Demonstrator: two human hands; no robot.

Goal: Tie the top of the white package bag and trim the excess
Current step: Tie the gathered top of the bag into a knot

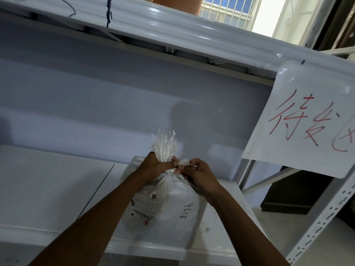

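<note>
Standing on the white shelf (48, 189), the white package bag (167, 204) looks light, soft and woven (frayed top (164, 144) splaying), best held at its gathered neck, which the left hand (153, 167) clenches while the right hand (199, 173) pinches beside it.

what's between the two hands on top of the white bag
Head view: the white bag's cinched neck lies between the left hand and right hand, both pinching it, under the frayed top.
</note>
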